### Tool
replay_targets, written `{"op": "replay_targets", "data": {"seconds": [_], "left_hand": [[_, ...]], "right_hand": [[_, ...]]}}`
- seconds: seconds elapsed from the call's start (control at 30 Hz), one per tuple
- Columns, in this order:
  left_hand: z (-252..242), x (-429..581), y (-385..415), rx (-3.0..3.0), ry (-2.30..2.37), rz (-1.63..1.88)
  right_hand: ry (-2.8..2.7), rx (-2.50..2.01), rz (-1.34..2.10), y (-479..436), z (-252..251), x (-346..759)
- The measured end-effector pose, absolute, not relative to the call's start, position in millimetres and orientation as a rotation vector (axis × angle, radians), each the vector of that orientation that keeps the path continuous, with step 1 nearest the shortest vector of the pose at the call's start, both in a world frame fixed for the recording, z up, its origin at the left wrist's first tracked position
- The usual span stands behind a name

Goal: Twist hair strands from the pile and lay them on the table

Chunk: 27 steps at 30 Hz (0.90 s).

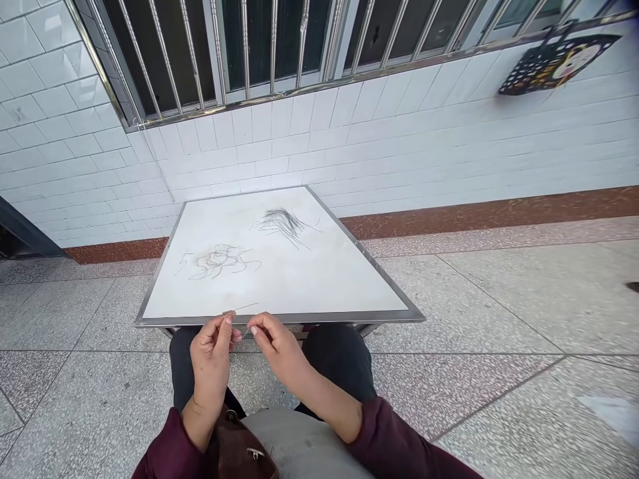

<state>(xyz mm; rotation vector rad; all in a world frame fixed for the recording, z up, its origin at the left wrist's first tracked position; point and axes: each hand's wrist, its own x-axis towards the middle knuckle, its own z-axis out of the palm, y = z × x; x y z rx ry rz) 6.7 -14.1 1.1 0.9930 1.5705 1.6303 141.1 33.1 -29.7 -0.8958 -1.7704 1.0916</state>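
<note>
My left hand (212,352) and my right hand (273,346) are held close together just in front of the near edge of a low white table (299,279). Both pinch a thin strand (240,310) between thumb and fingertips; its free end sticks out over the table edge. On the tabletop lies a loose tangle of light strands (219,261) at the left and a darker bundle of straight strands (283,223) toward the back.
The table has a metal rim (279,319) and stands against a white tiled wall (399,146) below a barred window (259,46). Speckled floor tiles (499,299) spread to the right. A black patterned bag (554,60) hangs at top right.
</note>
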Motion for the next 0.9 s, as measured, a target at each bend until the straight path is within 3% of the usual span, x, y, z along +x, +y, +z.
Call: {"op": "replay_targets", "data": {"seconds": [0.13,0.23,0.5,0.9], "left_hand": [[0,11,-12,1.001,1.560,1.676],[-2,14,-12,1.002,1.560,1.689],[-1,19,-8,1.004,1.541,1.694],[2,21,-9,1.057,1.513,1.714]], "right_hand": [[-1.320,-0.848,1.587,28,-29,133],[-1.000,-0.790,1.743,26,-27,128],[-0.470,-0.700,1.880,28,-21,120],[-0.385,-0.624,1.902,30,-17,119]]}}
